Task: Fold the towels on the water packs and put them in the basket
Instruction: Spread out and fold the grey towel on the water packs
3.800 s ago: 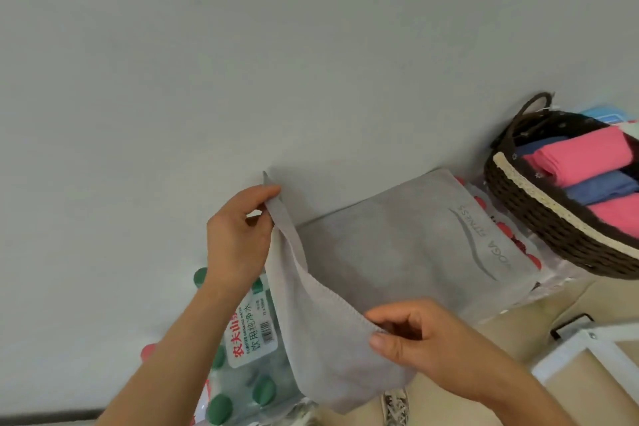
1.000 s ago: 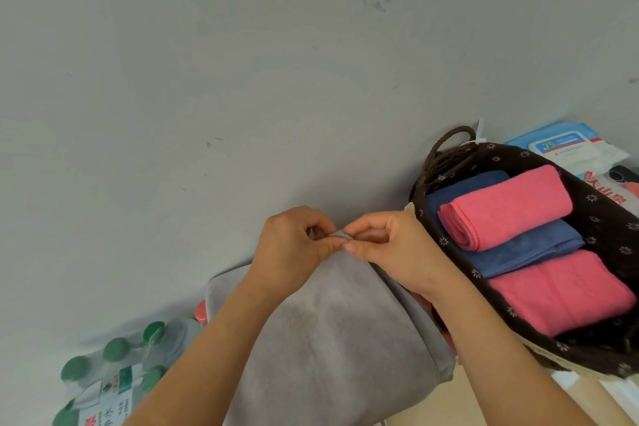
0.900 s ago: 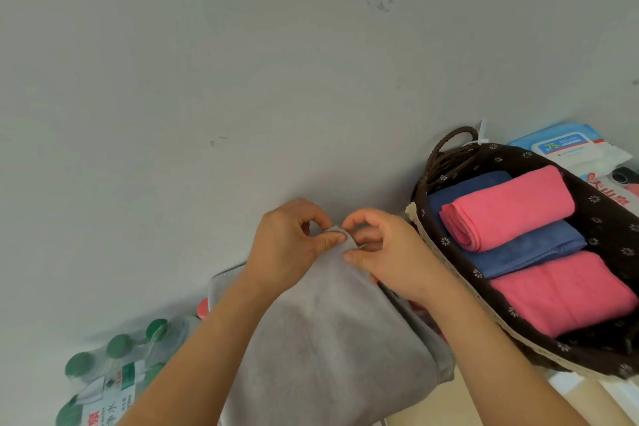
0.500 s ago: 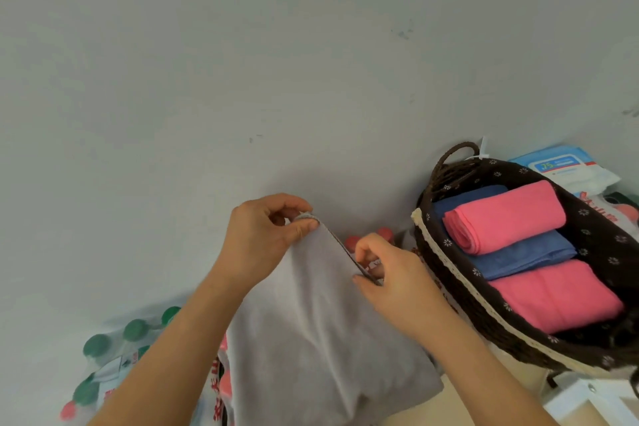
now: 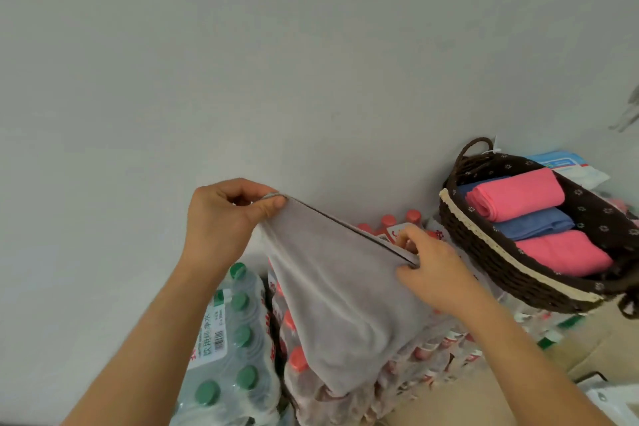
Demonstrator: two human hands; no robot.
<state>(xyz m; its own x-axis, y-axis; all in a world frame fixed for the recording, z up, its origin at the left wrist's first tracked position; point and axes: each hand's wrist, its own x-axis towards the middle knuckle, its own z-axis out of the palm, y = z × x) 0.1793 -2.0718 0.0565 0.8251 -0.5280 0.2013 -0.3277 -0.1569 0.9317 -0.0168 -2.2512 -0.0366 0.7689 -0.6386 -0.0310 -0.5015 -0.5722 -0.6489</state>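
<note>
A grey towel [image 5: 342, 301], folded double, hangs over the red-capped water pack [image 5: 408, 360]. My left hand [image 5: 224, 221] pinches its upper left corner, raised near the wall. My right hand [image 5: 432, 270] pinches the same top edge lower and to the right, so the edge runs taut between both hands. The dark wicker basket [image 5: 491, 252] stands to the right on the packs and holds rolled pink towels [image 5: 515, 194] and a blue towel [image 5: 532, 223].
A green-capped water pack [image 5: 228, 349] sits at lower left beside the red-capped one. A plain grey wall fills the upper view. A blue-and-white wipes packet [image 5: 567, 166] lies behind the basket. A beige surface [image 5: 587, 339] shows at lower right.
My hands, pinching together at one point a second ago, have slid apart along the towel's top edge, the right hand going down and right. The edge is now stretched.
</note>
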